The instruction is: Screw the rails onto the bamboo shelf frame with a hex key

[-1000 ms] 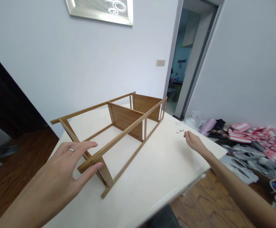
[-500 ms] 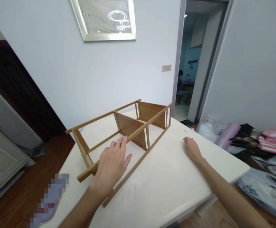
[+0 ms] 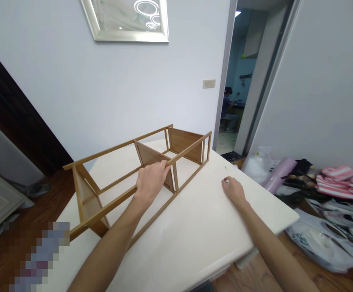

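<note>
A light brown wooden shelf rack [image 3: 146, 155] lies on its side across the white table [image 3: 191, 227], its panels standing upright between the rails. Around the near upper rail, close to the middle panel, my left hand [image 3: 152, 178] is closed. My right hand [image 3: 234, 190] rests low over the table, right of the rack and apart from it. Its fingers are curled inward, and what they hold, if anything, is hidden. A tiny item [image 3: 225, 167] lies on the table just beyond these fingers, too small to name.
Plastic bags [image 3: 325, 239], a pink roll [image 3: 281, 174] and striped cloth [image 3: 337, 182] are piled right of the table. A wall with a framed mirror or picture [image 3: 130, 37] stands behind. Through the doorway, a person [image 3: 229, 107] sits in another room.
My left hand has slid forward along the rail toward the middle panel and now wraps it more fully. The view has shifted, so the rack appears farther left. My right hand stays low over the table.
</note>
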Demonstrator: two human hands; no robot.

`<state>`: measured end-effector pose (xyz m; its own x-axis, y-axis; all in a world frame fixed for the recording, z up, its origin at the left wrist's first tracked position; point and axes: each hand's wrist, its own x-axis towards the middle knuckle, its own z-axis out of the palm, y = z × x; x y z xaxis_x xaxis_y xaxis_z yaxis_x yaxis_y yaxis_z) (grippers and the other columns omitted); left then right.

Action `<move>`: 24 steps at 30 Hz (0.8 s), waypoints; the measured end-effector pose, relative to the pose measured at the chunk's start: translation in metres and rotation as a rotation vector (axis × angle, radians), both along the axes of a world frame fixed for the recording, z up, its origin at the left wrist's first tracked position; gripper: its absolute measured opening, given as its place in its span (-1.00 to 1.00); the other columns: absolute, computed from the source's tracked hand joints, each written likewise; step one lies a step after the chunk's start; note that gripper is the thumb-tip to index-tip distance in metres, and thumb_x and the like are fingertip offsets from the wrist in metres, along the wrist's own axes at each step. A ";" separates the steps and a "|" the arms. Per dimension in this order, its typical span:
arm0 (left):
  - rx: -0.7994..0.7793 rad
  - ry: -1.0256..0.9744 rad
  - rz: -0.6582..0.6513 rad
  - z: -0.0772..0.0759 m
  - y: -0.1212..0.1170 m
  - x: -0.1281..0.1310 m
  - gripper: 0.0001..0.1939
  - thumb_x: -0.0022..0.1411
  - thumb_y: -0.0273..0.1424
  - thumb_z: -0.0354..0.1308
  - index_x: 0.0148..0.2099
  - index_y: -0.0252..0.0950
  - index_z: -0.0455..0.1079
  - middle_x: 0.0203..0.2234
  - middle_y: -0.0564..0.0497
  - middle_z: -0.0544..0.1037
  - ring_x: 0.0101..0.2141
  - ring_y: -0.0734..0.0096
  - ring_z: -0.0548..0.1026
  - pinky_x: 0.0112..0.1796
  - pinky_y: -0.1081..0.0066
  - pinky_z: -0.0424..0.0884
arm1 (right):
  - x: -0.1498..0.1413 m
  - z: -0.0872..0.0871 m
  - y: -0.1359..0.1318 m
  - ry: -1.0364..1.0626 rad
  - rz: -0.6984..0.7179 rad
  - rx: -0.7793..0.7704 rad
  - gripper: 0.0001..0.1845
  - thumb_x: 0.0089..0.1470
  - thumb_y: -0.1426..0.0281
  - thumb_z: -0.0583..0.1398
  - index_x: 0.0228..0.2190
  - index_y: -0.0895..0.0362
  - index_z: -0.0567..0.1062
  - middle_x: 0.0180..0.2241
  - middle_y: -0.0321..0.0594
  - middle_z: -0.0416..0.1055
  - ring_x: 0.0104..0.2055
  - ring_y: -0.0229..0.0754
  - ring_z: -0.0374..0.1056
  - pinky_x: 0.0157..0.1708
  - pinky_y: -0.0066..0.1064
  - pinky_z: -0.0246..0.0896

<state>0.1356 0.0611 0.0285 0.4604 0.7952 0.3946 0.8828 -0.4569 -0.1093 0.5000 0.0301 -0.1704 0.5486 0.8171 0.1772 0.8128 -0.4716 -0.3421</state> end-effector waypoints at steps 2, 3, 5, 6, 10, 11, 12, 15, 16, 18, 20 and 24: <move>0.022 0.008 -0.021 -0.002 -0.003 -0.007 -0.64 0.57 -0.19 -0.09 -0.05 -0.26 0.47 -0.36 -0.11 0.68 -0.37 0.10 0.66 -0.47 0.37 0.23 | 0.003 0.000 -0.001 0.013 0.000 0.001 -0.62 0.33 0.20 0.25 0.09 0.12 0.47 0.10 -0.09 0.45 0.03 -0.06 0.47 0.02 -0.08 0.46; 0.031 0.011 -0.029 -0.003 -0.004 -0.011 -0.64 0.57 -0.19 -0.09 -0.05 -0.26 0.48 -0.37 -0.10 0.68 -0.37 0.12 0.66 -0.47 0.38 0.22 | 0.005 0.001 -0.001 0.019 0.001 0.001 -0.61 0.33 0.20 0.25 0.09 0.12 0.47 0.10 -0.09 0.45 0.04 -0.06 0.47 0.02 -0.07 0.46; 0.045 0.013 -0.037 -0.005 -0.006 -0.018 -0.64 0.57 -0.18 -0.07 -0.03 -0.24 0.49 -0.37 -0.09 0.69 -0.38 0.15 0.65 -0.48 0.39 0.18 | 0.008 0.001 -0.002 0.029 0.008 -0.005 -0.61 0.33 0.20 0.25 0.09 0.13 0.47 0.10 -0.09 0.45 0.04 -0.06 0.47 0.02 -0.07 0.46; 0.050 0.012 -0.037 -0.005 -0.007 -0.021 -0.64 0.56 -0.17 -0.07 0.00 -0.22 0.50 -0.37 -0.07 0.69 -0.38 0.16 0.65 -0.48 0.40 0.17 | 0.009 0.001 -0.002 0.032 0.012 -0.009 -0.61 0.33 0.20 0.25 0.09 0.13 0.47 0.10 -0.09 0.45 0.04 -0.06 0.47 0.02 -0.07 0.46; 0.063 0.002 -0.031 -0.007 -0.011 -0.031 -0.64 0.55 -0.14 -0.03 0.08 -0.19 0.50 -0.35 -0.04 0.71 -0.39 0.16 0.65 -0.51 0.40 0.11 | 0.012 0.001 -0.001 0.044 0.022 -0.020 -0.61 0.33 0.20 0.25 0.09 0.13 0.47 0.10 -0.09 0.45 0.04 -0.05 0.46 0.02 -0.07 0.46; 0.066 0.001 -0.031 -0.007 -0.012 -0.033 -0.64 0.54 -0.13 -0.02 0.08 -0.19 0.51 -0.35 -0.04 0.71 -0.40 0.15 0.65 -0.52 0.40 0.11 | 0.012 0.001 0.000 0.048 0.025 -0.020 -0.61 0.33 0.20 0.25 0.09 0.13 0.47 0.10 -0.09 0.45 0.04 -0.05 0.46 0.02 -0.07 0.46; 0.070 0.000 -0.033 -0.007 -0.014 -0.035 -0.64 0.54 -0.13 -0.01 0.07 -0.19 0.51 -0.36 -0.03 0.71 -0.40 0.15 0.65 -0.52 0.39 0.10 | 0.012 0.001 0.000 0.052 0.029 -0.019 -0.60 0.33 0.20 0.25 0.10 0.13 0.47 0.10 -0.09 0.45 0.04 -0.05 0.46 0.02 -0.07 0.46; 0.077 0.001 -0.053 -0.009 -0.017 -0.043 -0.64 0.54 -0.13 -0.01 0.06 -0.18 0.52 -0.34 -0.02 0.71 -0.39 0.16 0.65 -0.52 0.39 0.10 | 0.011 0.001 -0.002 0.072 0.045 -0.013 -0.60 0.33 0.20 0.25 0.09 0.13 0.47 0.10 -0.09 0.45 0.04 -0.05 0.47 0.02 -0.07 0.46; 0.079 0.003 -0.062 -0.010 -0.018 -0.046 -0.64 0.54 -0.13 -0.02 0.06 -0.17 0.52 -0.33 -0.01 0.72 -0.38 0.17 0.66 -0.52 0.39 0.10 | 0.011 0.000 -0.002 0.080 0.049 -0.009 -0.60 0.33 0.20 0.25 0.09 0.13 0.47 0.10 -0.09 0.45 0.03 -0.05 0.47 0.01 -0.07 0.47; 0.094 0.013 -0.080 -0.011 -0.019 -0.054 -0.64 0.54 -0.12 -0.02 0.08 -0.16 0.52 -0.31 -0.01 0.72 -0.39 0.18 0.66 -0.52 0.39 0.10 | 0.010 0.000 -0.003 0.101 0.049 0.000 -0.61 0.33 0.20 0.25 0.09 0.13 0.47 0.10 -0.09 0.45 0.03 -0.06 0.47 0.01 -0.07 0.47; 0.120 0.033 -0.100 -0.011 -0.022 -0.063 -0.63 0.54 -0.11 -0.02 0.11 -0.14 0.51 -0.32 -0.01 0.72 -0.41 0.20 0.65 -0.52 0.39 0.11 | 0.009 0.000 -0.004 0.125 0.039 0.019 -0.61 0.33 0.20 0.25 0.09 0.13 0.47 0.10 -0.08 0.45 0.03 -0.06 0.47 0.01 -0.08 0.47; 0.156 0.033 -0.147 -0.011 -0.029 -0.081 -0.66 0.53 -0.12 0.01 0.12 -0.11 0.51 -0.35 0.03 0.72 -0.43 0.22 0.65 -0.52 0.40 0.15 | 0.007 0.000 -0.004 0.183 0.001 0.089 -0.59 0.33 0.20 0.25 0.11 0.13 0.46 0.10 -0.08 0.45 0.04 -0.05 0.47 0.01 -0.07 0.47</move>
